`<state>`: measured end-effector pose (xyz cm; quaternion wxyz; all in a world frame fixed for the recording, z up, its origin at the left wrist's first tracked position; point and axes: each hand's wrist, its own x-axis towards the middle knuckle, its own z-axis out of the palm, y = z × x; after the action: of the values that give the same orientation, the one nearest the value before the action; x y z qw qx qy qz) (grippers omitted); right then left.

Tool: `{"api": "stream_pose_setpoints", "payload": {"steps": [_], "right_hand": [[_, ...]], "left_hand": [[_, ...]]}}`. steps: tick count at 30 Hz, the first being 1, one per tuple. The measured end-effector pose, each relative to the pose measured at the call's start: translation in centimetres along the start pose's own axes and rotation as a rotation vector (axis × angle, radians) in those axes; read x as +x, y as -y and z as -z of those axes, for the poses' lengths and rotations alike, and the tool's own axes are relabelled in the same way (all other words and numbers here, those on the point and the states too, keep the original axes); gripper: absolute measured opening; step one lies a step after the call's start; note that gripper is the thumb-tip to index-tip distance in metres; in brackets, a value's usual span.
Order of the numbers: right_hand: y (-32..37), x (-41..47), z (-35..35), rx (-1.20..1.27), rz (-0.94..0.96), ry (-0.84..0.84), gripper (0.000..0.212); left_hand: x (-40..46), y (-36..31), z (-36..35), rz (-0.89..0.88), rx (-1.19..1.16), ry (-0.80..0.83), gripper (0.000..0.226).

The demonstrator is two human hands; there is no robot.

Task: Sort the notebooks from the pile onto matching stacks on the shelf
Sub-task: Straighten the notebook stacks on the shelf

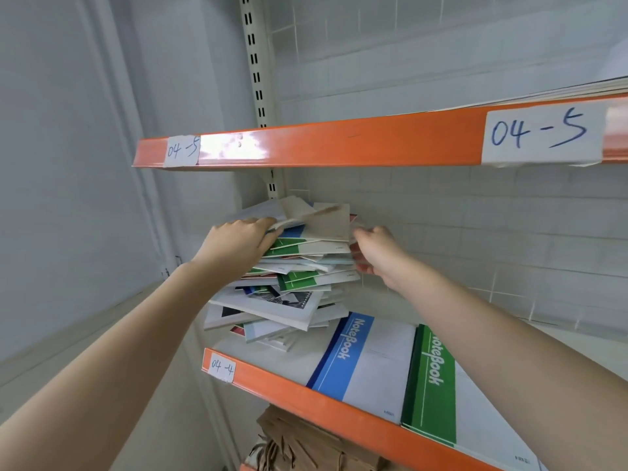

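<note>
- The pile [292, 266] is a messy heap of thin softcover notebooks at the back left corner of the shelf [306, 399] tagged 04-4. Flat rectangles fanned out at all angles, with green, blue and pinkish stripes poking out between pale covers.
- My left hand [238, 241] is on the pile's upper left side, fingers slid under the top few books and pinching them up.
- My right hand [375, 253] is at the pile's right edge, fingers curled in against the book edges. Can't really tell how tight it grips, it's a bit blurry.
- The top notebook [331, 220] is a plain beige, matte cardboard-looking cover, tilted up.
- In front of the pile, lying flat: a blue notebook [367, 362] and, just right of it, a green notebook [433, 385], both with a glossy colour band printed "NoteBook" and a pale grey rest.
- Shelf edges are shiny orange metal with handwritten paper labels [222, 368] taped on.
- Brown paper bags [299, 443] sit crumpled on the level below.
</note>
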<state>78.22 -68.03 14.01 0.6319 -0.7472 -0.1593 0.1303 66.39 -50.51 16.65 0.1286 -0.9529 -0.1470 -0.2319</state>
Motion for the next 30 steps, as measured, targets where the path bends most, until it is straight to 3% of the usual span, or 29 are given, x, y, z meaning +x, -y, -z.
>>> {"api": "stream_pose_setpoints", "payload": {"steps": [8, 11, 14, 18, 23, 26, 30], "right_hand": [[-0.5, 1.4, -2.1, 0.067, -0.013, -0.081, 0.024], [-0.7, 1.2, -1.7, 0.114, -0.03, -0.073, 0.021], [-1.0, 0.6, -0.9, 0.111, 0.023, -0.094, 0.009], [-1.5, 0.0, 0.1, 0.171, -0.028, -0.06, 0.012], [-1.7, -0.4, 1.4, 0.482, -0.195, -0.057, 0.051], [-1.7, -0.8, 1.2, 0.48, -0.228, 0.046, 0.035], [-1.3, -0.4, 0.2, 0.433, -0.199, -0.04, 0.01]], "left_hand": [[-0.1, -0.8, -1.9, 0.071, -0.191, -0.384, 0.039], [-0.2, -2.3, -2.2, 0.069, -0.314, -0.445, 0.036], [-0.7, -3.6, -2.8, 0.006, -0.29, -0.474, 0.041], [-1.5, -5.6, -3.5, -0.095, -0.191, -0.462, 0.038], [-1.8, -7.8, -3.5, -0.164, -0.098, -0.314, 0.043], [-1.7, -8.8, -3.3, -0.151, -0.115, -0.171, 0.05], [-1.8, -9.6, -2.0, -0.152, -0.261, -0.162, 0.06]]}}
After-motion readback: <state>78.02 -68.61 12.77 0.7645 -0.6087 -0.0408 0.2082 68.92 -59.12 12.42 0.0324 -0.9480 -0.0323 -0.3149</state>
